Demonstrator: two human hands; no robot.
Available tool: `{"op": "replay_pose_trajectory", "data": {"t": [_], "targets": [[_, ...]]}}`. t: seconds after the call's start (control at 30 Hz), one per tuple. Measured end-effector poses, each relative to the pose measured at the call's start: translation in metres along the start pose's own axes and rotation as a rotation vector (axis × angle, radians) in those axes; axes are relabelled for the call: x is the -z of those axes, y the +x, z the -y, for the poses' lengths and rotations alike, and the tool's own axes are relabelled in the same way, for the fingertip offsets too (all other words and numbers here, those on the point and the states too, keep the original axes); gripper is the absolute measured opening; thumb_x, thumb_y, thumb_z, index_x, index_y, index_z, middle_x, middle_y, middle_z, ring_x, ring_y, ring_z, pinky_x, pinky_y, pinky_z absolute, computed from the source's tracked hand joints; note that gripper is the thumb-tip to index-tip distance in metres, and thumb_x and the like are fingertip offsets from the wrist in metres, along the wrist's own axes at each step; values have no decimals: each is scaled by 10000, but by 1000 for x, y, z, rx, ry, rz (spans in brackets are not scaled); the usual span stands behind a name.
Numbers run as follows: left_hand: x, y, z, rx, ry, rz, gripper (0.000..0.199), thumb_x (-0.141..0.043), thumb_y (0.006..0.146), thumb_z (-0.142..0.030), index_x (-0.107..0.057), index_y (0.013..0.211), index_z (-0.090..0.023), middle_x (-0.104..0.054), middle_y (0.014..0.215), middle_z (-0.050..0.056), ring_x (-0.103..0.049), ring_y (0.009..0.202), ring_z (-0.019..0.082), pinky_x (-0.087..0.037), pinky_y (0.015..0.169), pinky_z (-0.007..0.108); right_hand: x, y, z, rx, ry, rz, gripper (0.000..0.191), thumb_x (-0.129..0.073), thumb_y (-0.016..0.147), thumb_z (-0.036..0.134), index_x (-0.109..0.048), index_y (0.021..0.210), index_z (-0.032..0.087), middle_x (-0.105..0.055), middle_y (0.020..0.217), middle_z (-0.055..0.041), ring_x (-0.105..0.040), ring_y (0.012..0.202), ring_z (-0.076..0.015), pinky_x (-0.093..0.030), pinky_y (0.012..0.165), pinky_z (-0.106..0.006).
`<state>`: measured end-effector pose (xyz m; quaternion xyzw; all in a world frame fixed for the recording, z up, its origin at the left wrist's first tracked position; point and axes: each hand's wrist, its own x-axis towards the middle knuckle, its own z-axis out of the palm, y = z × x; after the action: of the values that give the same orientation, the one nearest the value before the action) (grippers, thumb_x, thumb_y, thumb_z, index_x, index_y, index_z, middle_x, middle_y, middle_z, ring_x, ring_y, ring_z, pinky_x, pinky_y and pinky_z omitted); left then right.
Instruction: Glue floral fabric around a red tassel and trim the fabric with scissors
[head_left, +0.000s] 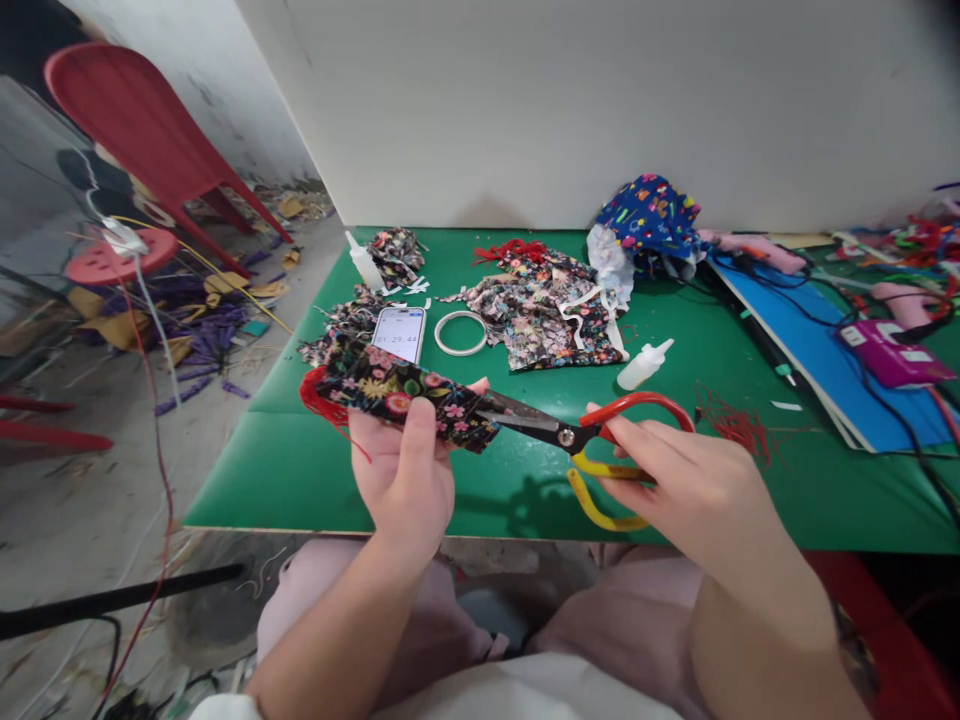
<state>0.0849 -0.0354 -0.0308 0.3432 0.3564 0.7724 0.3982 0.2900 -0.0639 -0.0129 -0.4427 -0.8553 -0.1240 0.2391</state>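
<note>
My left hand grips a strip of black floral fabric, thumb on top and fingers beneath. A bundle of red string hangs at the strip's left end. In my right hand are scissors with one red and one yellow handle. Their blades meet the right end of the fabric strip; whether they cut into it I cannot tell. Just behind the strip lies a phone showing a timer. Beside the phone is a roll of white tape.
On the green table lie floral fabric pieces, a squeeze bottle, another bottle and red thread scraps. Blue patterned cloth, a blue folder, a purple box and cables are at right. A red chair stands left.
</note>
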Motion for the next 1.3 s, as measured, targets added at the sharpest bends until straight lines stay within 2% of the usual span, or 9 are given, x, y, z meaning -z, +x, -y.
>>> {"op": "replay_pose_trajectory", "data": {"t": [0.13, 0.27, 0.47, 0.63, 0.77, 0.87, 1.03, 1.17, 1.3], "targets": [[2, 0, 0, -9, -6, 15, 387, -572, 861, -167, -533, 1204, -341, -616, 1227, -1, -591, 1136, 222, -540, 916, 407, 0, 0, 0, 2, 23, 0, 203, -563, 823, 168, -550, 1022, 126, -682, 775, -47, -614, 576, -140, -401, 495, -262], [3, 1, -1, 2, -13, 21, 385, -562, 866, -169, -539, 1204, -353, -634, 1187, -15, -605, 1110, 206, -551, 900, 380, 1, 0, 0, -4, 33, -20, 201, -557, 822, 170, -549, 1019, 131, -660, 733, -25, -600, 555, -131, -386, 481, -259], [4, 1, -7, 44, -51, 57, 355, -504, 897, -183, -547, 1211, -342, -657, 1125, -10, -689, 828, 138, -596, 778, 309, 5, -2, 2, -3, 30, -8, 182, -551, 833, 166, -546, 1014, 141, -647, 727, -7, -581, 568, -112, -403, 520, -243], [2, -1, -10, -2, -59, 63, 342, -510, 889, -169, -573, 1179, -340, -595, 1260, -36, -668, 910, 125, -575, 815, 276, 7, -4, 3, 12, -2, -29, 222, -572, 841, 206, -542, 1050, 137, -659, 750, -15, -563, 566, -110, -408, 537, -246], [-1, -4, -11, 32, -50, 72, 366, -486, 896, -149, -572, 1177, -367, -517, 1357, -59, -577, 1135, 165, -520, 938, 323, 7, -5, 3, 14, -9, -20, 270, -581, 837, 206, -537, 1093, 135, -669, 755, -22, -562, 556, -114, -407, 527, -252], [-1, -5, -10, 6, -27, 52, 366, -516, 882, -154, -576, 1168, -374, -489, 1384, -54, -495, 1236, 197, -494, 980, 374, 8, -4, 2, 20, -6, -23, 271, -574, 837, 200, -540, 1099, 137, -672, 747, -23, -568, 552, -117, -404, 513, -252], [2, -5, -8, 30, 74, 15, 369, -586, 849, -242, -546, 1183, -394, -523, 1345, -21, -566, 1150, 232, -517, 944, 436, 7, -4, 2, 31, -2, -42, 243, -552, 848, 190, -538, 1084, 137, -674, 755, -25, -572, 553, -112, -407, 510, -248], [2, -5, -8, 47, 42, 13, 294, -592, 843, -228, -598, 1101, -369, -536, 1325, -36, -616, 1065, 214, -533, 922, 419, 7, -4, 2, 34, -7, -37, 252, -567, 838, 179, -537, 1083, 128, -671, 763, -27, -568, 554, -113, -404, 516, -251], [2, -5, -7, 45, 36, 24, 370, -596, 845, -229, -563, 1180, -383, -516, 1354, -28, -637, 1024, 191, -546, 905, 397, 8, -5, 2, 33, -8, -35, 267, -588, 832, 194, -543, 1086, 125, -670, 772, -30, -565, 563, -113, -399, 522, -250]]}}
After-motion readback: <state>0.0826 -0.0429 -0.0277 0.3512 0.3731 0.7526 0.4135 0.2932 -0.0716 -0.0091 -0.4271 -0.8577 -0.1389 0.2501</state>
